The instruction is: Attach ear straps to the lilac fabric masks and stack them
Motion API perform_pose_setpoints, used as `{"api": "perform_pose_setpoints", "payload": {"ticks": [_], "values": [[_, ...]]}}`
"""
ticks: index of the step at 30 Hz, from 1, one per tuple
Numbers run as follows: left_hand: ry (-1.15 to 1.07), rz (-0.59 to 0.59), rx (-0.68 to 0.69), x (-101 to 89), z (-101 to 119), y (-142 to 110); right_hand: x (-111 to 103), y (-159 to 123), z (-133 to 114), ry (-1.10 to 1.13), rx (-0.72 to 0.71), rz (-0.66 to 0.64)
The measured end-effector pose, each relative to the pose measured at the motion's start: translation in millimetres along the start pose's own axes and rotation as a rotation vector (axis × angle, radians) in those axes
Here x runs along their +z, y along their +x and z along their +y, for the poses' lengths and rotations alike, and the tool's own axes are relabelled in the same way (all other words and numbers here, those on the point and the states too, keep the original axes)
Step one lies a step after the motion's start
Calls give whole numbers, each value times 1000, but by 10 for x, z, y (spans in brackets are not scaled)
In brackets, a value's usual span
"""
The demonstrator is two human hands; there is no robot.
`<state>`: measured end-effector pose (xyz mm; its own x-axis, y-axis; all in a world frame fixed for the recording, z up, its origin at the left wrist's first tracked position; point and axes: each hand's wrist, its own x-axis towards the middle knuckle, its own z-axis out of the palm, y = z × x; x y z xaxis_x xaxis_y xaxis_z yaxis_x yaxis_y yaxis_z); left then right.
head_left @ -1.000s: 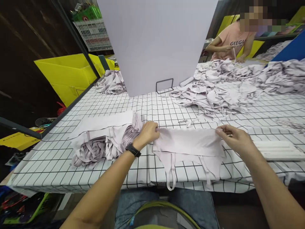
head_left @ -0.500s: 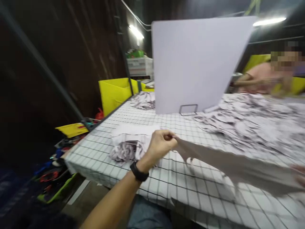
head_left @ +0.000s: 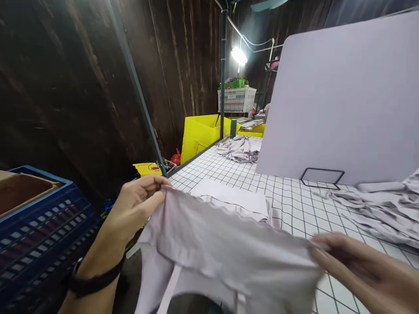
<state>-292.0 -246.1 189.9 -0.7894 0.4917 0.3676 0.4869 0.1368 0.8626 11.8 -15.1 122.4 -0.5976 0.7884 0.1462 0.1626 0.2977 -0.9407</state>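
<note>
Pinches one upper corner of a pale garment [head_left: 212,235] with the left hand [head_left: 139,203], clamped on the cloth between thumb and fingers. Grips the opposite upper corner with the right hand [head_left: 363,266], slightly blurred, also clamped between thumb and fingers. Holds the cloth spread between both grips, slanting lower toward the right, with a strap [head_left: 170,290] hanging below the band. Wears a black wristband [head_left: 98,279] just behind the left grip. Just beyond the held cloth, partly hidden by it, shows a folded stack [head_left: 232,198] on a checked tablecloth [head_left: 288,209]. Past the right grip, shows a loose pile [head_left: 386,209] in front of a large board [head_left: 334,104] and a wire stand [head_left: 324,169]. Farther beyond the left grip, shows another heap [head_left: 240,148], a yellow bin [head_left: 199,131] and a white crate [head_left: 237,100]. Well to the left of that grip, shows a blue crate [head_left: 42,235] with a cardboard box [head_left: 28,192] inside.
</note>
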Motion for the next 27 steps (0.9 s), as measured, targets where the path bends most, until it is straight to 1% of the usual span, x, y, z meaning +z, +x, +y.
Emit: {"api": "perform_pose_setpoints", "payload": {"ticks": [1, 2, 3, 5, 6, 8, 10, 13, 16, 19, 21, 22, 24, 25, 27], "values": [[13, -11, -3, 75, -102, 193, 113, 187, -28, 20, 0, -75], [31, -17, 5, 179, -219, 393, 228, 383, -37, 36, -14, -117], [77, -57, -10, 307, -348, 590, 340, 577, -22, 43, -8, -149], [275, -156, -64, 606, -623, 939, 531, 914, 88, 27, 11, -99], [312, -191, -67, 760, -755, 1079, 600, 1046, 175, 1, 22, -74], [373, -231, -63, 1035, -985, 1276, 674, 1236, 372, -66, 37, -17], [431, -243, -48, 1234, -1149, 1377, 681, 1359, 537, -140, 40, 31], [530, -247, -36, 1397, -1276, 1408, 668, 1502, 651, -247, 35, 57], [609, -263, -29, 1483, -1291, 1338, 730, 1587, 652, -295, 34, 81], [657, -278, -13, 1529, -1228, 1194, 805, 1513, 629, -310, 20, 123], [663, -285, 10, 1516, -1182, 1107, 776, 1377, 628, -341, 3, 142], [662, -273, 41, 1495, -1167, 1080, 720, 1295, 635, -363, -4, 144], [666, -151, 207, 1441, -1148, 1052, 505, 1116, 673, -422, 11, 156], [632, -109, 292, 1414, -1134, 1040, 344, 1026, 706, -456, 34, 170], [577, -45, 430, 1379, -1069, 981, -73, 866, 804, -531, 113, 231]]}}
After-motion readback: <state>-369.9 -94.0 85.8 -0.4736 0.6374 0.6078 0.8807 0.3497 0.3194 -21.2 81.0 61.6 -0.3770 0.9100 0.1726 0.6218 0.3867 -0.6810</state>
